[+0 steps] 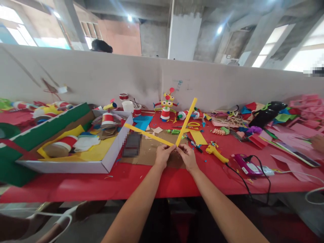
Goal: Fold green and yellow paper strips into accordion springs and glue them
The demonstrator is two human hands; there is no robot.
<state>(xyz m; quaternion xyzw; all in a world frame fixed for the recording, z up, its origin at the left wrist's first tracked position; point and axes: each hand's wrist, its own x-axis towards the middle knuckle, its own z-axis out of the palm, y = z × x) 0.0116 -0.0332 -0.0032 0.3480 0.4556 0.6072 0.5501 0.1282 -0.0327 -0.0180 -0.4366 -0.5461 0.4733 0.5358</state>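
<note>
Both hands meet over a brown cardboard sheet [149, 153] in front of me. Two yellow paper strips [187, 119] spread from my fingertips in a V, one slanting up right, the other reaching left. My left hand [163, 155] pinches the strips at their joined ends. From the other side, my right hand [187, 156] pinches the same corner. Whether the strips are glued there is hidden by my fingers. Beyond them stands a paper-cup figure [165, 113] with coiled arms and eyes. A green folded paper coil [173, 132] and yellow-handled scissors [191, 126] lie behind the strips.
At left is an open box [108, 162] with paper and cups inside. A yellow glue gun [216, 153] and a magenta power strip [249, 165], with cords, lie right. Pink paper [283, 138] piles up farther right, near another person's hand [317, 143]. A partition [113, 74] rises behind.
</note>
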